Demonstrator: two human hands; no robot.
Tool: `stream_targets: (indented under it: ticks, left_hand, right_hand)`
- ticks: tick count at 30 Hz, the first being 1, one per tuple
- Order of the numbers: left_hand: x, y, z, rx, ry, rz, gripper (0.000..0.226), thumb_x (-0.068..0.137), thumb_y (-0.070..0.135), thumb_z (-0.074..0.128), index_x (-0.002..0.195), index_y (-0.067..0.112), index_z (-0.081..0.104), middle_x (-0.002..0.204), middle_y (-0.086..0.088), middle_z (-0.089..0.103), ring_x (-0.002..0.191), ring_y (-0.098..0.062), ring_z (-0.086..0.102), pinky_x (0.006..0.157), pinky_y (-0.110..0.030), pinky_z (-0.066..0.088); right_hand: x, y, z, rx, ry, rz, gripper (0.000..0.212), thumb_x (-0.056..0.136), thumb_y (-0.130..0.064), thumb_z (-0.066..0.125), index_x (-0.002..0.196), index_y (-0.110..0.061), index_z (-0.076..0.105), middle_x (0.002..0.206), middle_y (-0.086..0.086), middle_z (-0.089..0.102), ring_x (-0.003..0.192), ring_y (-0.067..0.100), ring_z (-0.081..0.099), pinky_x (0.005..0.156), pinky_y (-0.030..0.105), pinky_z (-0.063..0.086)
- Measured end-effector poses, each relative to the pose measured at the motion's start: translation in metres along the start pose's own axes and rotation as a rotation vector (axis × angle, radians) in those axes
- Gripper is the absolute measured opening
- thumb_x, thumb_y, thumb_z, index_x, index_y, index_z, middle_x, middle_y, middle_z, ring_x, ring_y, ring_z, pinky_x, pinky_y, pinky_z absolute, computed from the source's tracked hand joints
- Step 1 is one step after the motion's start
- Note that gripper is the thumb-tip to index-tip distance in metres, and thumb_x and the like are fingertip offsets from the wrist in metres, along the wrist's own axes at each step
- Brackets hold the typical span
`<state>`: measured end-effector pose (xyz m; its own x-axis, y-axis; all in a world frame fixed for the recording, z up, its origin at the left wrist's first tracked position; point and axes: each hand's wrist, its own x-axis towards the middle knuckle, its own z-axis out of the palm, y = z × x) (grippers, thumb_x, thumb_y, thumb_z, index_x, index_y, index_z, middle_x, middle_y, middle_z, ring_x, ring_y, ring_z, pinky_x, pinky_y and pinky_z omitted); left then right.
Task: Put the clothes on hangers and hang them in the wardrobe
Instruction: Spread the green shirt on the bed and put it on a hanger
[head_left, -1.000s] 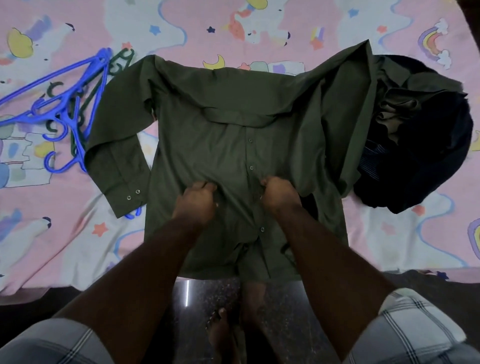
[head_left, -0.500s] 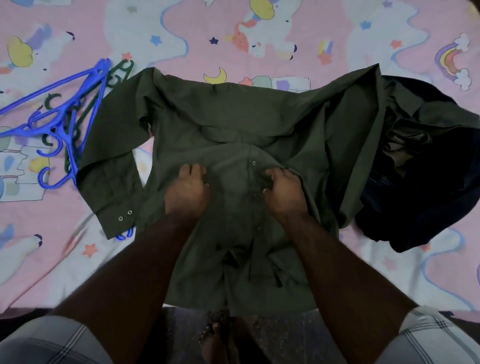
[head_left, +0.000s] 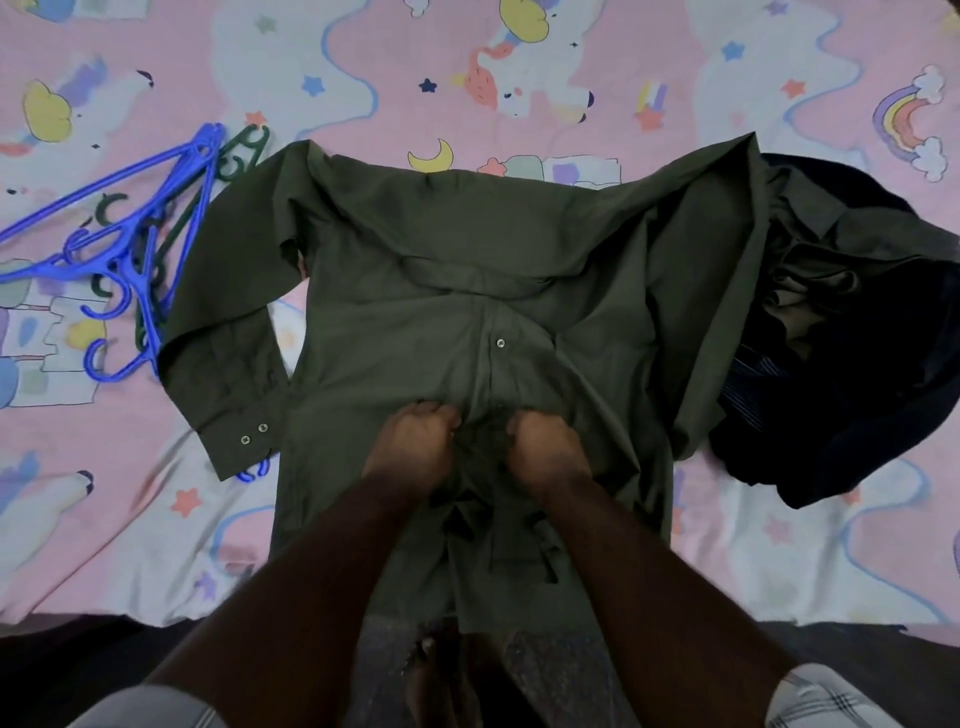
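A: Where is the dark olive-green long-sleeved button-up shirt (head_left: 519, 312) seen?

B: It is spread front-up on the pink cartoon-print bedsheet (head_left: 156, 519), collar away from the camera, hem hanging at the near bed edge. One cuffed sleeve is folded down on the left side.

A: Grip state?

B: The left hand (head_left: 413, 449) is curled tight, shirt-front fabric bunched in its fingers. The right hand (head_left: 545, 449) is curled the same way on the button placket just beside it. Both fists are closed on cloth; fingertips are hidden in the folds.

A: Hangers?

B: A bunch of blue plastic hangers (head_left: 119, 249) is seen left of the shirt, with dark green plastic hangers (head_left: 244, 150) tangled under them. One sleeve is laid over their edge.

A: Other items?

B: A heap of dark navy and black clothes (head_left: 857, 364) is piled at the right, the shirt's other sleeve draped against it. A bare foot (head_left: 431, 675) is seen on the dark floor.
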<state>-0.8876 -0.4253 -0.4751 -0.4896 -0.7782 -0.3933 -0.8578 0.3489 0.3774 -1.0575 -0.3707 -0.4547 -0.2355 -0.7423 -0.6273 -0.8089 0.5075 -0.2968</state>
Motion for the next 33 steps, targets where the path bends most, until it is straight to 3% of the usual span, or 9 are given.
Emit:
stream_targets:
  ticks: [6, 11, 14, 17, 19, 23, 26, 30, 33]
  left_hand:
    - [-0.032, -0.008, -0.001, 0.046, -0.237, -0.013, 0.048, 0.078, 0.040, 0.034, 0.113, 0.017, 0.058, 0.113, -0.014, 0.066, 0.104, -0.038, 0.064, 0.084, -0.041, 0.051]
    - [-0.035, -0.010, 0.013, -0.010, -0.236, -0.055, 0.038, 0.094, 0.032, 0.052, 0.129, 0.017, 0.059, 0.127, -0.013, 0.062, 0.116, -0.034, 0.061, 0.093, -0.036, 0.048]
    - [-0.040, -0.011, 0.015, -0.017, -0.285, -0.085, 0.073, 0.095, 0.029, 0.056, 0.159, 0.022, 0.022, 0.145, -0.016, 0.047, 0.124, -0.037, 0.056, 0.101, -0.039, 0.047]
    - [-0.035, -0.005, 0.011, -0.055, -0.348, -0.096, 0.088, 0.095, 0.029, 0.055, 0.161, 0.029, -0.004, 0.155, -0.017, 0.034, 0.135, -0.035, 0.047, 0.111, -0.037, 0.038]
    - [-0.034, -0.001, 0.009, -0.061, -0.368, -0.100, 0.088, 0.095, 0.032, 0.055, 0.161, 0.030, -0.003, 0.157, -0.015, 0.032, 0.138, -0.033, 0.044, 0.114, -0.039, 0.036]
    - [-0.036, -0.002, 0.012, -0.041, -0.331, -0.132, 0.076, 0.095, 0.032, 0.055, 0.159, 0.026, 0.015, 0.146, -0.021, 0.046, 0.128, -0.038, 0.054, 0.107, -0.043, 0.043]
    - [-0.031, -0.006, 0.015, -0.018, -0.384, -0.149, 0.082, 0.093, 0.036, 0.056, 0.160, 0.029, 0.009, 0.143, -0.022, 0.051, 0.127, -0.037, 0.054, 0.107, -0.042, 0.044]
    - [-0.025, -0.005, 0.008, -0.080, -0.501, -0.155, 0.094, 0.089, 0.040, 0.058, 0.158, 0.043, -0.006, 0.147, -0.017, 0.050, 0.126, -0.032, 0.056, 0.110, -0.037, 0.042]
    - [-0.030, -0.005, 0.003, -0.073, -0.543, -0.165, 0.091, 0.085, 0.043, 0.054, 0.156, 0.049, -0.003, 0.139, -0.013, 0.059, 0.112, -0.027, 0.065, 0.105, -0.036, 0.047]
  right_hand:
    - [-0.022, 0.001, 0.003, 0.048, -0.047, 0.009, 0.029, 0.081, -0.037, 0.065, 0.106, -0.023, 0.068, 0.119, 0.008, 0.065, 0.113, 0.031, 0.062, 0.094, 0.034, 0.051]
    - [-0.035, 0.013, 0.021, -0.070, -0.116, 0.043, 0.041, 0.083, -0.051, 0.067, 0.111, -0.021, 0.068, 0.121, 0.009, 0.067, 0.112, 0.030, 0.063, 0.090, 0.035, 0.052]
    - [-0.043, 0.012, 0.032, -0.019, 0.014, 0.006, 0.054, 0.092, -0.036, 0.062, 0.143, -0.025, 0.049, 0.147, 0.006, 0.046, 0.128, 0.033, 0.052, 0.102, 0.039, 0.048]
    - [-0.047, 0.009, 0.037, 0.040, 0.052, -0.008, 0.072, 0.096, -0.028, 0.056, 0.158, -0.021, 0.022, 0.166, 0.002, 0.016, 0.138, 0.033, 0.039, 0.111, 0.042, 0.040]
    - [-0.049, 0.010, 0.037, 0.044, 0.049, 0.009, 0.063, 0.095, -0.025, 0.052, 0.155, -0.021, 0.032, 0.164, 0.004, 0.021, 0.134, 0.034, 0.044, 0.109, 0.043, 0.042]
    - [-0.047, 0.014, 0.039, 0.016, 0.115, 0.000, 0.033, 0.088, -0.020, 0.052, 0.118, -0.014, 0.065, 0.122, 0.014, 0.062, 0.116, 0.036, 0.057, 0.099, 0.038, 0.048]
    - [-0.036, 0.017, 0.037, -0.012, 0.043, 0.028, 0.047, 0.088, -0.019, 0.055, 0.133, -0.006, 0.055, 0.140, 0.017, 0.048, 0.127, 0.037, 0.048, 0.111, 0.034, 0.037]
    - [-0.033, 0.016, 0.037, -0.003, -0.013, 0.021, 0.082, 0.090, -0.023, 0.054, 0.159, -0.007, 0.013, 0.166, 0.014, 0.004, 0.143, 0.035, 0.030, 0.119, 0.039, 0.028]
    - [-0.041, 0.016, 0.040, 0.062, 0.071, 0.024, 0.067, 0.089, -0.022, 0.054, 0.152, -0.013, 0.035, 0.157, 0.012, 0.030, 0.136, 0.034, 0.040, 0.112, 0.041, 0.038]
